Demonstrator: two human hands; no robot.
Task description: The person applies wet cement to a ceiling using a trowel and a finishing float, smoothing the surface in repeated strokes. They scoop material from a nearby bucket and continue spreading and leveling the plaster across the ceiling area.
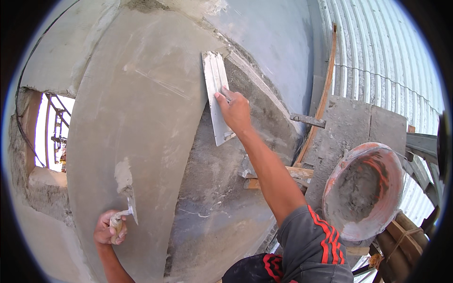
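Far left edge of the wall: a rough opening lets in daylight; its sill and jamb are bare, crumbly masonry.

Low on the wall, the left hand is closed round the wooden handle of a small trowel. The blade stands edge-on against the wet coat, with a lump of mortar riding just above it. Likely parked there as a ready supply, close to the work and within reach.

The middle of the wall is a smooth grey fresh coat, faint drag marks across it. To its right the surface turns darker and coarser, not yet finished.

Upper middle: the right hand grips the handle of a long steel float, arm stretched full. The float lies flat on the wall, upright, right on the boundary between smooth and rough zones. Flat contact suits spreading and levelling along that seam.

Right of the arm: wooden battens and a slanted plank lean by a raw ledge. Further right, an orange-rimmed basin holds grey mortar, set near the body, probably for reloading. Corrugated sheeting closes the top right corner.
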